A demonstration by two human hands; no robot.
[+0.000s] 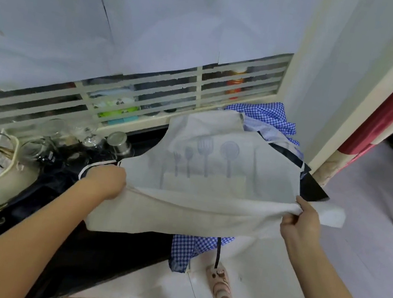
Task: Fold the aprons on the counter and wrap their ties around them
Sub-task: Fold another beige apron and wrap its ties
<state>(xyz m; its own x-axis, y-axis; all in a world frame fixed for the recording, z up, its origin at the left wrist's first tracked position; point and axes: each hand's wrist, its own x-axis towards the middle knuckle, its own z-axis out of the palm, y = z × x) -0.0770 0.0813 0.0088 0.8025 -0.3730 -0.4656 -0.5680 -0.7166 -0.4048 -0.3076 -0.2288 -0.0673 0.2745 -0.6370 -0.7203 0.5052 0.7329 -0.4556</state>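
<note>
Mid-fold on the cream apron (pixel 213 167), by the look of the taut doubled edge. Gripping that edge at its left end with the left hand (pixel 108 181), fingers curled in and mostly hidden by the cloth. Pinching the right end with the right hand (pixel 299 222), thumb on top, fingers tucked under.

Stretched between the two, just above the dark counter (pixel 123 248). Lying flat toward the far side with the bib and its utensil print (pixel 204 155), drooping over the near edge with the lower part. Reads as an early lengthwise fold, with the wrapping not yet begun.

Calls next for carrying the gripped edge far over the print, setting it down square, then smoothing before narrowing again. Needs both ends moved together, or risks a skewed fold.

Needs care with the blue gingham apron (pixel 267 116) underneath, bunched at the far right and spilling off the near edge: easy to drag along. Cannot tell which apron owns the dark tie (pixel 217 252) dangling toward the floor. Worth steering clear of the glass jars (pixel 119 141) just left of the cloth.
</note>
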